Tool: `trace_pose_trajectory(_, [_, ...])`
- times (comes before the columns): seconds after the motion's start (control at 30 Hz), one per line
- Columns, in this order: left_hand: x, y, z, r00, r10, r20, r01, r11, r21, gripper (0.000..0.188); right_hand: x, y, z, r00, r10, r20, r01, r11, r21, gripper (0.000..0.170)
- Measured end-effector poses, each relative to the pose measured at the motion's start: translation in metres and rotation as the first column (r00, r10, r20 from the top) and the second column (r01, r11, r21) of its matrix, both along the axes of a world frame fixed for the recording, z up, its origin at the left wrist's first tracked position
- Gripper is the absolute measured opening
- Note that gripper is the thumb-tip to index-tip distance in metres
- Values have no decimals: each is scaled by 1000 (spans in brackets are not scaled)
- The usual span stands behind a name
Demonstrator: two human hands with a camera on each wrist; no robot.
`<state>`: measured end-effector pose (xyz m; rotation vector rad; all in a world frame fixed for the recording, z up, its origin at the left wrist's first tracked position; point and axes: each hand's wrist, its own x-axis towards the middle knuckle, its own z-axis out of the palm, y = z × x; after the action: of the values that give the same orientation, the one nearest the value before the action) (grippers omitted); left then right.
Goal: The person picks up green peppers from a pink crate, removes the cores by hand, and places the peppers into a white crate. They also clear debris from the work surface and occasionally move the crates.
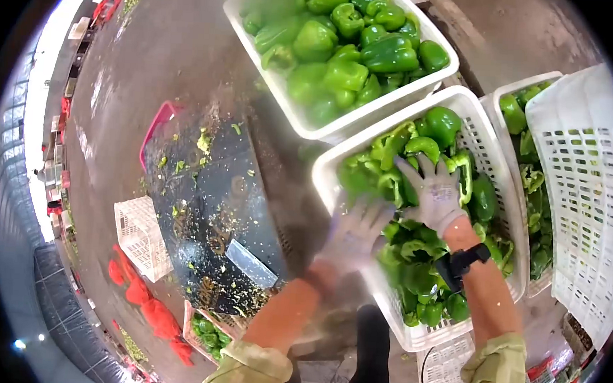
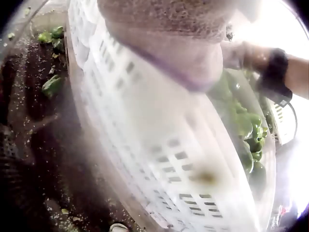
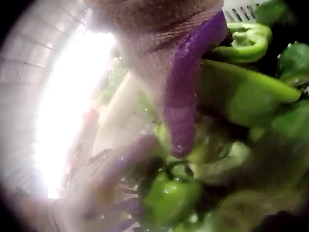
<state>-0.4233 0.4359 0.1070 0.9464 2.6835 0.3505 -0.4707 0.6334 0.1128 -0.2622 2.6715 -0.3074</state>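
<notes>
I watched 2 gloved hands at a white basket filled with green peppers, many of them cut open, piled against its slotted walls. The right hand lay over the middle of the pile with its fingers spread wide, and I saw nothing held in it. The left hand was blurred at the basket's near left rim, its fingers extended toward the peppers and gripping nothing I could make out; whether its fingertips touched any, I could not tell. A black device was strapped to the right wrist. Just beyond, a 2nd basket held larger, mostly whole peppers. To the right, an upright slotted white crate stood beside another container of peppers. Left of the hands, a dark board was strewn with green and pale scraps, and a broad blade lay on it.
</notes>
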Motion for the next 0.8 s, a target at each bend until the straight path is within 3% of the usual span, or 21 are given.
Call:
trace_pose_trajectory(0.13, [0,-1,-7,999,-6,42,4,998,57,61,-6,-28,-36,991,-65,-113,75,994,84,90])
trace_pose_trajectory(0.2, [-2,0,-5,999,-7,41,6,1000,23,59,-3,-47,-53,980,-155,-121,168,981,100,69])
trace_pose_trajectory(0.27, [2,-2,-5,1000,6,30,-6,1000,7,58,-4,-45,-39,991,-114,-64,122,981,152,67])
trace_pose_trajectory(0.33, [-1,1,0,1000,-5,-2,5,1000,-14,58,-4,-32,-6,997,-65,36,61,992,113,68])
trace_pose_trajectory(0.37, [0,1,1,1000,-5,-5,5,1000,-17,58,6,-19,15,996,-56,67,58,998,-31,74])
trace_pose_trajectory(0.4, [1,2,-2,1000,3,-10,-3,1000,-20,58,19,-6,24,999,-44,-10,43,993,-112,82])
trace_pose_trajectory(0.47, [0,0,-6,999,-21,-48,22,1000,18,56,37,15,51,992,34,-123,-29,999,44,88])
trace_pose_trajectory(0.5, [2,1,-7,1000,-26,-18,26,1000,6,56,50,26,27,993,-26,-114,32,998,53,95])
trace_pose_trajectory(0.53, [0,3,-8,999,-37,5,37,999,-5,56,55,29,-1,997,-59,56,56,996,63,97])
trace_pose_trajectory(0.6, [-9,1,-10,998,-55,-8,54,998,-24,55,56,16,-49,995,-81,-60,84,995,48,99])
trace_pose_trajectory(0.67, [2,-2,-14,998,-66,4,67,997,-36,54,38,6,-37,987,-91,134,84,995,58,89])
trace_pose_trajectory(0.73, [2,-1,-12,997,-42,65,40,999,27,54,44,14,-20,994,-62,90,62,998,0,88])
trace_pose_trajectory(0.8, [4,-2,-8,997,-67,-37,65,996,-58,55,58,34,11,986,-72,151,87,992,-95,88])
